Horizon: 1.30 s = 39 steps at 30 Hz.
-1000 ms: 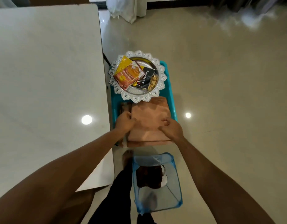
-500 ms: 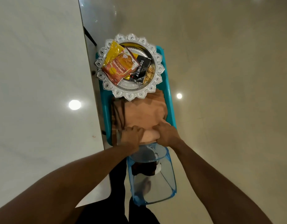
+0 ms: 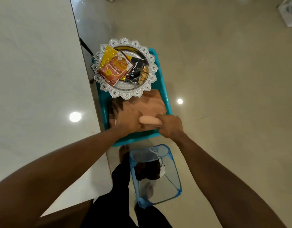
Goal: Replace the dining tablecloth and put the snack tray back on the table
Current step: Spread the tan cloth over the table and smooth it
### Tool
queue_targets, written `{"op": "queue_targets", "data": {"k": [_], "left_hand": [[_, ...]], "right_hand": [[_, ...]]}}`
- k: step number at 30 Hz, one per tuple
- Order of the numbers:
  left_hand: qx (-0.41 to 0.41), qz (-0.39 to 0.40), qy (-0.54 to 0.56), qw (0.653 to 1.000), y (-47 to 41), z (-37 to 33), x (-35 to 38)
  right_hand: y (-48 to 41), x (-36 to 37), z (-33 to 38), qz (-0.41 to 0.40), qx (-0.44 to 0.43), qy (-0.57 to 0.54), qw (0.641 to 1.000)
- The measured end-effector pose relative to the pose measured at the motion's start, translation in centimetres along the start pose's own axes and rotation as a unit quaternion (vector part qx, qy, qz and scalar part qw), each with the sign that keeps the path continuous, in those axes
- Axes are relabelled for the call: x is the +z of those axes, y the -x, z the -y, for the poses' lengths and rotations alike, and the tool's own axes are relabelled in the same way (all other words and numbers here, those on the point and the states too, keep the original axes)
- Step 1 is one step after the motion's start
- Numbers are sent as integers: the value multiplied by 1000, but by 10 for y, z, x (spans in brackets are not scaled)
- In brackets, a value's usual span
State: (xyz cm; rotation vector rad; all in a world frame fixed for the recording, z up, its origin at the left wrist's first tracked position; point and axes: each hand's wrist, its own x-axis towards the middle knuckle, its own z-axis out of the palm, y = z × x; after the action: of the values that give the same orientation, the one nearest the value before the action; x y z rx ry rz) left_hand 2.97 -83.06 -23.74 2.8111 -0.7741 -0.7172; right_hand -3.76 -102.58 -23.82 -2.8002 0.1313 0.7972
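So, on my left the worktop (image 3: pixel 35 79) lies bare, with no cloth on it yet. Just off its right edge stands the teal stool (image 3: pixel 167 99), which carries both task things. My left hand (image 3: pixel 128 120) is at the near left corner of the folded peach tablecloth (image 3: pixel 142 104), its fingers curled down round the fold. A second ago both hands lay on top of the cloth, further apart; now they have slid to the stool's near edge and bunched the fold into a raised roll between them. I take that to mean the lift has begun and spreading comes next. The snack tray (image 3: pixel 125 96), with its packets (image 3: pixel 115 66), sits at the stool's far end, its rim overlapping the cloth's far edge, so I should draw the cloth towards me gently. My right hand (image 3: pixel 170 125) clamps the roll's right end. Nearer me on the floor stands the blue mesh hamper (image 3: pixel 156 175), with something dark inside.
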Motion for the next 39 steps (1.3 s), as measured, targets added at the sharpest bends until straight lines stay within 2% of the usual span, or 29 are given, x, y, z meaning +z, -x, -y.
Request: {"op": "queue_targets", "data": {"k": [6, 12, 16, 19, 22, 26, 29, 31, 33, 35, 36, 37, 39], "left_hand": [[-31, -115, 44, 992, 28, -15, -52], [-10, -254, 55, 966, 73, -39, -106], [1, -310, 57, 949, 106, -52, -156], [5, -357, 59, 932, 135, -45, -209], [10, -430, 31, 902, 178, -22, -257], [30, -511, -16, 859, 246, 39, -290], [-22, -511, -21, 859, 309, 105, -268], [-67, -496, -62, 864, 349, 156, -231], [-144, -406, -97, 897, 383, 199, -185], [-213, -255, -109, 937, 421, 254, -133], [-219, -198, -99, 950, 439, 285, -103], [-205, -175, -71, 960, 450, 301, -81], [-155, -196, -1, 968, 481, 343, -46]], "right_hand": [[22, -66, 9, -165, 4, -48, 985], [84, -143, 27, -234, -9, -35, 972], [129, -191, 47, -282, -17, -38, 958], [154, -231, 77, -345, -49, -68, 935], [171, -257, 124, -431, -117, -91, 890], [186, -253, 210, -497, -173, -80, 846], [191, -207, 286, -477, -243, -83, 840], [186, -158, 334, -419, -273, -68, 864], [177, -100, 369, -285, -276, -22, 918], [168, -31, 413, -157, -295, 34, 942], [166, 3, 435, -115, -299, 55, 946], [163, 27, 442, -98, -297, 73, 947], [159, 72, 479, -101, -283, 46, 953]]}}
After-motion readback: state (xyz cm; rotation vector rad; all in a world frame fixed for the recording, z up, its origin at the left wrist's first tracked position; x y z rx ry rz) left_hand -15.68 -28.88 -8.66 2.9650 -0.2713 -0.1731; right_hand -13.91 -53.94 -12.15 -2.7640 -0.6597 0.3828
